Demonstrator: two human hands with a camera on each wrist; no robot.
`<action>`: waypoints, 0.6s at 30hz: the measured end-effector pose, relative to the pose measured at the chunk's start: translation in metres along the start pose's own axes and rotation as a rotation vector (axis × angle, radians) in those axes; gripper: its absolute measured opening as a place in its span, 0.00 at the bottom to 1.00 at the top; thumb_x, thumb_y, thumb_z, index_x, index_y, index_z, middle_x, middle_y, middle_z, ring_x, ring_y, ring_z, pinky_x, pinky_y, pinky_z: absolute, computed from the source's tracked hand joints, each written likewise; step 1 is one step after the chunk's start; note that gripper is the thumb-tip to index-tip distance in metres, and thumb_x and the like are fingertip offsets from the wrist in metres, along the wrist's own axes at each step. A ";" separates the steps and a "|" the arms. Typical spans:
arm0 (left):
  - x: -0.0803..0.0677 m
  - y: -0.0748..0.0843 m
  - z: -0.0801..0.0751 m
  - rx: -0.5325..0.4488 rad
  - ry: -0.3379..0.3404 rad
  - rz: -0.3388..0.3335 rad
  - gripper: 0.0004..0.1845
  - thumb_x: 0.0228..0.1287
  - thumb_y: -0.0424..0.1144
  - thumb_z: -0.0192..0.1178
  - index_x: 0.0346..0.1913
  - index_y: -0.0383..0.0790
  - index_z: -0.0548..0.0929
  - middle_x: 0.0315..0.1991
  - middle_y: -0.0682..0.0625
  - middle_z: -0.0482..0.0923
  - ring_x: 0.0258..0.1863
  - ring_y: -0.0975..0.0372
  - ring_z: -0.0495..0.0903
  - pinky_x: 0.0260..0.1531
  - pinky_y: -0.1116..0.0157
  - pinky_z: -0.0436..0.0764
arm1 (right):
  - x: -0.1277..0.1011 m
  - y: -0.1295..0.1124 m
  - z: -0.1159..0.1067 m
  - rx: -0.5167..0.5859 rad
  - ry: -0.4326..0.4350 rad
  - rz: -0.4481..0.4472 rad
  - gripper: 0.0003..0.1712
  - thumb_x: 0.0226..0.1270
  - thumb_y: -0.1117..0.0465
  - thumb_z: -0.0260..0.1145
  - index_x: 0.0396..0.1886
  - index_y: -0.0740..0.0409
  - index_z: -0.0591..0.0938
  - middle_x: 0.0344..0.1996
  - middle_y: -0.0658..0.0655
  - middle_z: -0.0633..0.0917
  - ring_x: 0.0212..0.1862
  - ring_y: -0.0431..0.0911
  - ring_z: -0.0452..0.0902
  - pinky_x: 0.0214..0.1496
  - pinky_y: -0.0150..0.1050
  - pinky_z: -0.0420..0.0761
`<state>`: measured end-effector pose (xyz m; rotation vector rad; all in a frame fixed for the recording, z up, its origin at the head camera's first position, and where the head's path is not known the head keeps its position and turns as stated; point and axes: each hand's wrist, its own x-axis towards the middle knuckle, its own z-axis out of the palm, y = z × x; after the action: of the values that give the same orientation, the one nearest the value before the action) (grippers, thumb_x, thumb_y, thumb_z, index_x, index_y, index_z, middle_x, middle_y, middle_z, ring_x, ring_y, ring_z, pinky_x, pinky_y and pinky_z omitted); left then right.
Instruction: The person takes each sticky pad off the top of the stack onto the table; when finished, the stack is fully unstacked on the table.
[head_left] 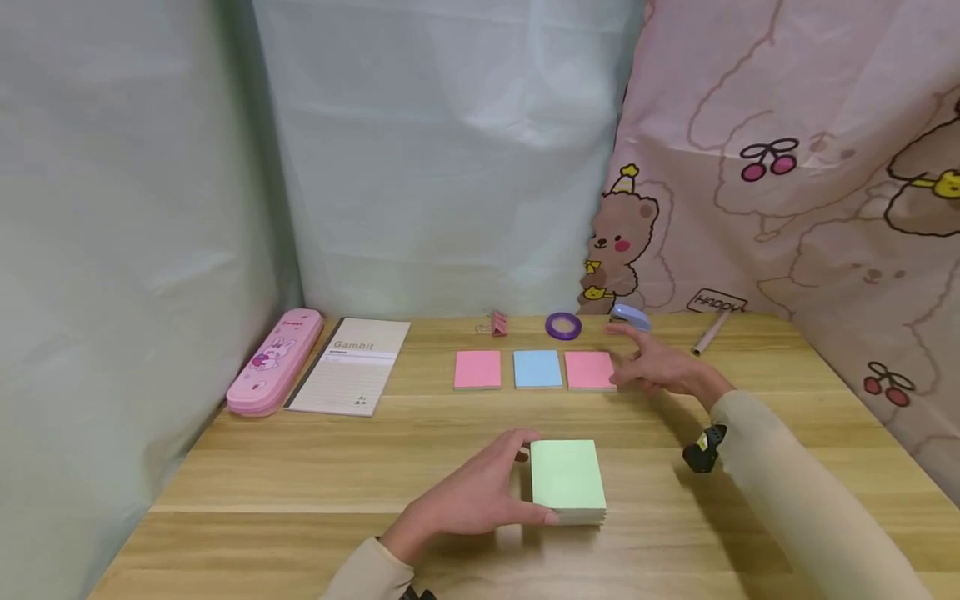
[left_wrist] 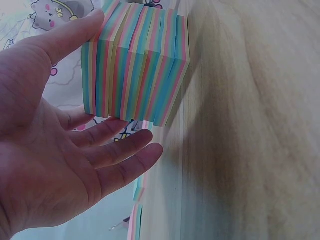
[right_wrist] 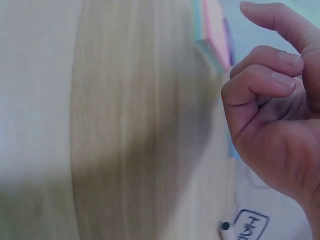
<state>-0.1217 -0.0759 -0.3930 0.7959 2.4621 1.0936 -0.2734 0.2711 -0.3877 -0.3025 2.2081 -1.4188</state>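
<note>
In the head view a thick stack of sticky notes [head_left: 567,475], pale green on top, is at the front middle of the table. My left hand [head_left: 483,487] pinches it from the left, thumb along the near edge and fingers at the far edge. From the left wrist, the striped sides of the stack [left_wrist: 140,70] show, with the outer fingers spread away from it. My right hand [head_left: 660,362] is beside the right pink sticky pad [head_left: 590,369], thumb right by its edge. Left of that pad lie a blue sticky pad [head_left: 537,368] and another pink sticky pad [head_left: 477,369].
Behind the pads are a pink binder clip [head_left: 499,323], a purple tape roll [head_left: 563,326], a blue stapler [head_left: 631,317] and a pen [head_left: 710,333]. A notebook [head_left: 352,367] and a pink pencil case [head_left: 275,362] lie at the left. Curtains border the table.
</note>
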 end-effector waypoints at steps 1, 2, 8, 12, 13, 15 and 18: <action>0.000 0.000 0.000 0.000 0.000 -0.002 0.54 0.58 0.62 0.76 0.80 0.42 0.62 0.74 0.48 0.70 0.71 0.54 0.74 0.71 0.50 0.76 | -0.003 -0.002 0.000 -0.012 0.007 -0.018 0.59 0.66 0.69 0.71 0.87 0.49 0.45 0.19 0.49 0.72 0.17 0.38 0.58 0.23 0.33 0.62; -0.001 0.000 0.000 -0.001 0.000 -0.004 0.54 0.58 0.63 0.76 0.80 0.42 0.61 0.75 0.48 0.69 0.71 0.54 0.74 0.71 0.49 0.75 | -0.006 -0.004 0.001 -0.025 0.009 -0.038 0.58 0.67 0.69 0.71 0.87 0.50 0.46 0.19 0.49 0.72 0.17 0.38 0.59 0.23 0.33 0.62; 0.000 0.001 0.000 -0.026 -0.001 -0.006 0.54 0.58 0.62 0.76 0.80 0.42 0.62 0.74 0.48 0.70 0.71 0.53 0.74 0.71 0.48 0.75 | -0.032 -0.016 0.011 -0.072 0.025 -0.115 0.54 0.67 0.66 0.73 0.85 0.52 0.53 0.18 0.49 0.71 0.16 0.38 0.62 0.21 0.36 0.64; 0.000 0.001 -0.001 -0.031 -0.001 -0.009 0.54 0.58 0.61 0.76 0.79 0.41 0.62 0.74 0.47 0.70 0.72 0.52 0.74 0.71 0.47 0.75 | -0.052 -0.021 0.024 -0.102 0.024 -0.181 0.50 0.68 0.66 0.74 0.84 0.54 0.57 0.19 0.50 0.74 0.16 0.39 0.65 0.20 0.35 0.70; -0.001 0.001 -0.001 -0.031 -0.001 -0.010 0.54 0.58 0.61 0.76 0.79 0.41 0.62 0.74 0.47 0.69 0.72 0.52 0.74 0.71 0.47 0.75 | -0.057 -0.022 0.028 -0.101 0.017 -0.202 0.49 0.68 0.67 0.73 0.83 0.54 0.58 0.19 0.50 0.73 0.16 0.39 0.65 0.20 0.35 0.71; -0.001 0.001 -0.001 -0.030 -0.002 -0.012 0.54 0.58 0.61 0.76 0.80 0.40 0.62 0.75 0.47 0.69 0.72 0.52 0.73 0.71 0.46 0.75 | -0.066 -0.021 0.035 -0.087 0.001 -0.238 0.48 0.69 0.67 0.73 0.83 0.55 0.59 0.19 0.49 0.73 0.16 0.39 0.65 0.20 0.35 0.72; 0.001 0.001 0.000 -0.037 -0.004 -0.006 0.53 0.58 0.61 0.76 0.79 0.41 0.63 0.74 0.48 0.69 0.72 0.52 0.74 0.71 0.47 0.75 | -0.078 -0.019 0.046 -0.050 -0.028 -0.271 0.48 0.69 0.68 0.73 0.83 0.56 0.58 0.20 0.48 0.73 0.17 0.38 0.65 0.19 0.34 0.72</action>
<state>-0.1218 -0.0750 -0.3921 0.7782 2.4326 1.1305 -0.1849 0.2603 -0.3637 -0.6570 2.2470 -1.4870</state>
